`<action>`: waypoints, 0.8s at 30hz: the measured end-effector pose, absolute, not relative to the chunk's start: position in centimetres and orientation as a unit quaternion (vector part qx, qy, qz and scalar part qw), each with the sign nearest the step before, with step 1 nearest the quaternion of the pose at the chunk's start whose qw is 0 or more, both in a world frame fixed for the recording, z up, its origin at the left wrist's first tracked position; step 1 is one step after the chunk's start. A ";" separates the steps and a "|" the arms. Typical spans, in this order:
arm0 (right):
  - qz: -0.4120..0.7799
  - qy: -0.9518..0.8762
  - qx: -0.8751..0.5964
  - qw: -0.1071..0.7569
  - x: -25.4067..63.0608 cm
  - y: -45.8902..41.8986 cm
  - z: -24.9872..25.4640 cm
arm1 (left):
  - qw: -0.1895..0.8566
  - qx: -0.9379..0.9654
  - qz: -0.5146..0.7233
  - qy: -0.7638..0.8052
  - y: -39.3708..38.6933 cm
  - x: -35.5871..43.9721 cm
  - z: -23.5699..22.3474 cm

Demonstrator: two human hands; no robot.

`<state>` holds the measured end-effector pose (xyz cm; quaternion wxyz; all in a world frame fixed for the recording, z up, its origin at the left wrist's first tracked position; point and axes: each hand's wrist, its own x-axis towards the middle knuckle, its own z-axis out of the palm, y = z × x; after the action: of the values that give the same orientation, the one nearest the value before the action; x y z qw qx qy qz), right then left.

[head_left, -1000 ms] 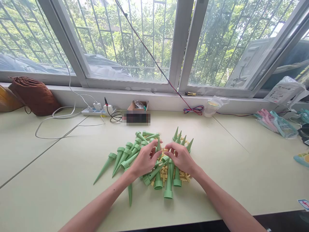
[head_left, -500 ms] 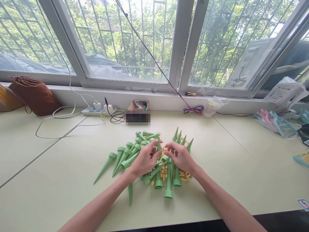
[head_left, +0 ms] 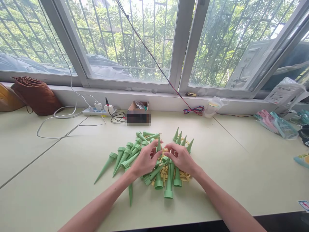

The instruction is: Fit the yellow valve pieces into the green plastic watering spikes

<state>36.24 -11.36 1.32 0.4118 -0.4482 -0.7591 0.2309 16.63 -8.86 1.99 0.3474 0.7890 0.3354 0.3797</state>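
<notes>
My left hand (head_left: 146, 158) is closed on a green plastic spike (head_left: 158, 145), held with its tip up. Close beside it, my right hand (head_left: 180, 157) pinches a small yellow plastic piece (head_left: 165, 150) at the spike's side; whether the two parts touch I cannot tell. Under and in front of the hands lies a heap of small yellow pieces (head_left: 164, 170), mixed with green spikes (head_left: 169, 190) with ribbed caps. More spikes (head_left: 120, 158) lie to the left of my left hand. Several spikes (head_left: 179, 138) stand point up behind my right hand.
Along the window sill side sit a brown pouch (head_left: 36, 96), a power strip (head_left: 93, 111) with white cables, a small open box (head_left: 138, 105), a coiled red-blue wire (head_left: 193, 110) and a plastic cup (head_left: 211, 108). Bagged pink and teal items (head_left: 277, 124) lie far right on the pale table (head_left: 72, 193).
Both hands stay almost in the same place, still holding the spike and the yellow piece. The whole view has shifted very slightly.
</notes>
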 end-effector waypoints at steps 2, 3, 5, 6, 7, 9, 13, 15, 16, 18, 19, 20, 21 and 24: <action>0.229 -0.760 -0.443 0.417 36.2 -11.3 1.2 | 0.348 0.789 0.380 0.336 -8.9 16.6 2.0; 0.226 -0.762 -0.442 0.417 36.2 -11.3 1.1 | 0.347 0.789 0.379 0.336 -8.9 16.7 2.0; 0.220 -0.765 -0.446 0.409 36.2 -11.3 1.1 | 0.346 0.790 0.379 0.335 -8.9 16.7 1.9; 0.219 -0.766 -0.450 0.403 36.2 -11.2 1.0 | 0.345 0.791 0.379 0.335 -8.9 16.7 1.9; 0.218 -0.767 -0.454 0.397 36.2 -11.2 1.0 | 0.344 0.791 0.379 0.334 -8.9 16.7 1.9; 0.221 -0.768 -0.457 0.390 36.2 -11.2 1.1 | 0.342 0.792 0.380 0.333 -8.9 16.7 1.9; 0.237 -0.761 -0.446 0.407 36.2 -11.4 1.3 | 0.343 0.791 0.380 0.335 -8.9 16.7 1.9; 0.238 -0.759 -0.440 0.417 36.2 -11.4 1.3 | 0.346 0.791 0.380 0.333 -8.9 16.7 1.9; 0.238 -0.759 -0.438 0.419 36.2 -11.4 1.2 | 0.348 0.791 0.380 0.331 -8.9 16.6 1.8; 0.239 -0.761 -0.437 0.416 36.2 -11.4 1.1 | 0.350 0.791 0.378 0.330 -8.9 16.6 1.7; 0.241 -0.763 -0.438 0.411 36.2 -11.4 1.1 | 0.351 0.791 0.377 0.330 -8.9 16.6 1.7; 0.242 -0.764 -0.439 0.406 36.2 -11.4 1.0 | 0.351 0.792 0.376 0.329 -8.8 16.6 1.7; 0.243 -0.764 -0.442 0.401 36.2 -11.4 1.0 | 0.351 0.792 0.376 0.330 -8.8 16.6 1.6; 0.243 -0.763 -0.451 0.395 36.2 -11.4 1.0 | 0.350 0.791 0.376 0.332 -8.8 16.6 1.6</action>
<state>36.20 -11.37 1.01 0.3946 -0.4512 -0.7627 0.2431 16.56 -8.83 1.63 0.3496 0.7914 0.3318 0.3759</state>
